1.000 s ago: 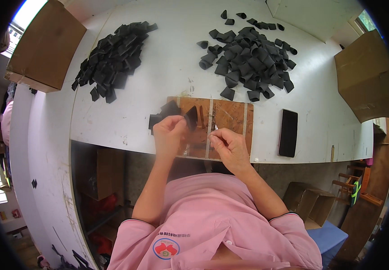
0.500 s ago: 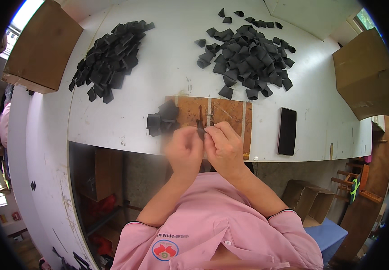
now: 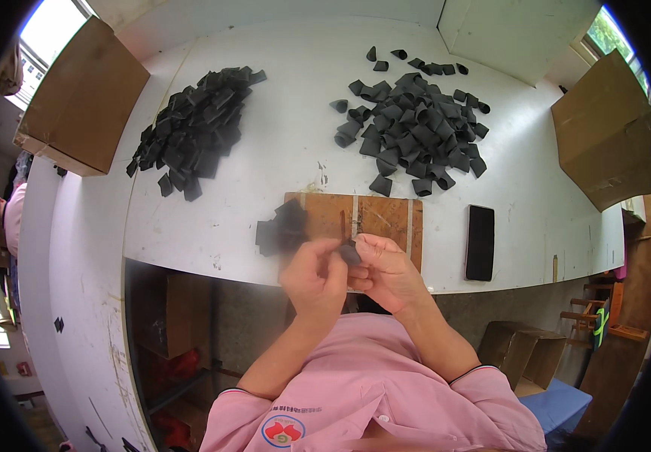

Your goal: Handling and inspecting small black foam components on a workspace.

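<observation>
My left hand and my right hand meet above the near edge of a wooden board. Between them they pinch a small dark grey piece of foam-like sheet, its far side partly covered by fingers. Just beyond the fingertips a thin brown strip stands out over the board; how it is fixed cannot be made out. Several flat dark pieces lie in a small heap beside my left hand, partly on the board's left edge.
A heap of flat dark pieces lies far left, and a heap of curled, tube-like ones far right. A black phone rests right of the board. Cardboard boxes flank the white table. Another person is at far left.
The view has shifted, so the table sits lower in it. My right hand has turned, and more of the dark piece shows between my fingers.
</observation>
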The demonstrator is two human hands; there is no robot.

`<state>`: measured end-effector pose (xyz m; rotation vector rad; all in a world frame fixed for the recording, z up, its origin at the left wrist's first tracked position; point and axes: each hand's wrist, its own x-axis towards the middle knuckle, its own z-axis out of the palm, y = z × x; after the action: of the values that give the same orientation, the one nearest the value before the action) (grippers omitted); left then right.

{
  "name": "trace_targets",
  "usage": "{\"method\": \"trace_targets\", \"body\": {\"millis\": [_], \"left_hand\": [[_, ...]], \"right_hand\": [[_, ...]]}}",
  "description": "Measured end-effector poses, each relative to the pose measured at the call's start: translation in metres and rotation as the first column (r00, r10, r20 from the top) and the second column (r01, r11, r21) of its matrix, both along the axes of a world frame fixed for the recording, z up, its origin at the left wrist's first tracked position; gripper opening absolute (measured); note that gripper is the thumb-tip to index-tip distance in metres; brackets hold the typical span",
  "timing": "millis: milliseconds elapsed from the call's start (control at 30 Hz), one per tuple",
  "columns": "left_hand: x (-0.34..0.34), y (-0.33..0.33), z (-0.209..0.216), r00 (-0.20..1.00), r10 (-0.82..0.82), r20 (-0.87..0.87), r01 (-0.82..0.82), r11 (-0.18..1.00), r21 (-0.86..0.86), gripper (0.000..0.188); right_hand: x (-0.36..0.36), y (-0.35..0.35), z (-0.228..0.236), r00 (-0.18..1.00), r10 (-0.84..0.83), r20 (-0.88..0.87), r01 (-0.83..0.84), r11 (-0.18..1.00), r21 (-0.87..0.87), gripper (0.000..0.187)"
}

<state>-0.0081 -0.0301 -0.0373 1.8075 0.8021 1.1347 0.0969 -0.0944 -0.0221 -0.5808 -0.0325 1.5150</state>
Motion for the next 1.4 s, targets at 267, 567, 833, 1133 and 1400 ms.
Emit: {"method": "trace_targets", "body": {"millis": [267,567,833,1133,1400], "left_hand": [[-0.001,0.037,0.047,0.251,0.264,0.931,0.967,-0.118,-0.227,0.023],[-0.001,0.044,0.023,0.747,-0.066,0.662,0.642,0.333,-0.691,0.021],[0.009,0.053,0.046,0.914,-0.400,0.062,0.389,0.910,0.141,0.020],[0.011,0.038,0.050,0.777,-0.057,0.627,0.420,0.788,-0.449,0.003],[0.010,0.039,0.047,0.854,-0.130,0.505,0.333,0.880,-0.338,0.008]], "right_hand": [[0.032,0.025,0.058,0.694,0.044,0.719,-0.156,0.984,0.090,0.024],[0.036,0.042,0.016,0.612,0.007,0.791,-0.110,0.991,0.076,0.025],[0.027,0.023,0.025,-0.366,-0.339,0.867,0.110,0.909,0.402,0.033],[0.011,0.030,0.039,-0.691,-0.381,0.615,0.024,0.838,0.546,0.029],[0.039,0.033,0.022,-0.185,-0.426,0.886,-0.110,0.904,0.412,0.019]]}}
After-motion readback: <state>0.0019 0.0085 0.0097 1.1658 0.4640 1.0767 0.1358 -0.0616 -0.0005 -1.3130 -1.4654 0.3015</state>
